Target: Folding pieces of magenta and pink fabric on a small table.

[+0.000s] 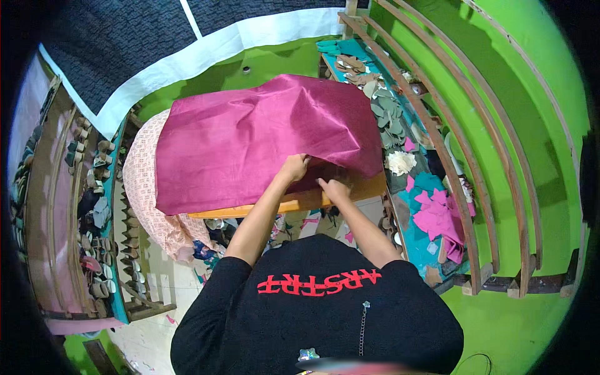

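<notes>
A large, slightly shiny magenta cloth [219, 147] covers most of a yellow-orange table top [240, 209], with raised folds toward its right end. At the cloth's near edge, my left hand [294, 168] is closed on the lifted fabric. Just right of it and a little nearer, my right hand [336, 190] pinches the same edge, its thumb pointing left. A dark hollow under the raised fabric shows between the two hands. Some of the right fingers are hidden.
Patterned pale cloth [145, 169] hangs at the table's left end. On the right, a teal-covered bench [412, 219] bears grey-green and pink cut pieces beside curved wooden rails [459, 231]. Shelves of shoe-like forms [103, 181] stand left. Scraps litter the tiled floor [156, 312].
</notes>
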{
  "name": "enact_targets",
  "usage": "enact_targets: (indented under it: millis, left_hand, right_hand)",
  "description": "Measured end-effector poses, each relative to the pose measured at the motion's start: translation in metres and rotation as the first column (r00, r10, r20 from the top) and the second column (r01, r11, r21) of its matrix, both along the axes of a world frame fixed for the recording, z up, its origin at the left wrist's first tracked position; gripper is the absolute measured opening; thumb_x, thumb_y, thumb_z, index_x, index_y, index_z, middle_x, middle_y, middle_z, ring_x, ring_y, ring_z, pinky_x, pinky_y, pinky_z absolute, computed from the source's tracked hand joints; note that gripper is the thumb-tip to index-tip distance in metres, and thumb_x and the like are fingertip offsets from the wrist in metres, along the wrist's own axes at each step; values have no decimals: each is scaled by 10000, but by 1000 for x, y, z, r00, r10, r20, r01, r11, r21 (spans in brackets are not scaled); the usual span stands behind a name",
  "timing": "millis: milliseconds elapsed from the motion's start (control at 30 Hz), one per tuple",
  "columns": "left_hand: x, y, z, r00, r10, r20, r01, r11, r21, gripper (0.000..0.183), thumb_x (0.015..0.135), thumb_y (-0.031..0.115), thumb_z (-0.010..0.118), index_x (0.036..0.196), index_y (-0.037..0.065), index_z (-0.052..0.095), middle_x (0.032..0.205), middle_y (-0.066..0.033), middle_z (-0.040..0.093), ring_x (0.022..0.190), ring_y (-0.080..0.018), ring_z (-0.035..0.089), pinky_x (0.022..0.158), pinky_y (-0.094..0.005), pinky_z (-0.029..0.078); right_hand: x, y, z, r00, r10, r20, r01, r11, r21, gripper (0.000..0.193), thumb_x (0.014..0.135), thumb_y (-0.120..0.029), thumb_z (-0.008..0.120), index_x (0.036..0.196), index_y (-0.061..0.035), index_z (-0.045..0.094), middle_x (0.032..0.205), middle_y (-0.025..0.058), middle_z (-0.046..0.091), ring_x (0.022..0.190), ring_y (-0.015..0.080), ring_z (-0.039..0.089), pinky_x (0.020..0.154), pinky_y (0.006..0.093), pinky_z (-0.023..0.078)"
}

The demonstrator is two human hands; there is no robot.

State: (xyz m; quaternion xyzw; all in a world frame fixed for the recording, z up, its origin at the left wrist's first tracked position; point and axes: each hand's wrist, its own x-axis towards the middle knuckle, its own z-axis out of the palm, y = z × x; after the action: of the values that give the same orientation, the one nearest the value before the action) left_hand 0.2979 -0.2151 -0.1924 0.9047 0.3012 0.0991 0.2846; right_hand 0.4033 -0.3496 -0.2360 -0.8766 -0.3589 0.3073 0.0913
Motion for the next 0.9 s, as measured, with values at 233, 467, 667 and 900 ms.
enact_targets:
  millis: [233,467,667,900]
  left_hand:
    - [-2,-1,60,966,138,217,-180,966,187,183,847,208,437,863,72,558,782,-205,592,754,-398,570,615,-490,435]
    - [-5,35,142,903,51,426,-295,795,530,247,788,90,462,991,150,588,753,-110,622,659,-284,610,572,-410,478]
    - [-32,-9,94,899,-349,265,112,767,631,362,742,72,484,1084,149,572,935,-78,640,825,-248,625,659,-366,507]
    - [-40,-96,-33,986,-118,-118,154,916,370,473,748,38,471,1211,135,466,1240,-98,482,977,-353,561,748,-391,508]
  right_hand:
    - [-2,19,-14,994,-43,97,36,996,78,400,789,-330,496,1032,-29,598,1105,228,548,1065,375,499,930,481,343]
    - [16,7,21,982,-182,-54,190,947,261,362,787,-273,452,1010,-19,584,1036,224,573,954,374,553,825,414,439]
    - [84,-30,-36,999,-38,35,14,851,525,452,764,-400,528,1081,-80,565,1118,228,527,1036,368,497,873,452,365]
    - [81,-35,-29,983,-153,106,84,875,477,464,765,-400,526,1086,-67,555,1125,230,519,1039,366,489,871,457,364]
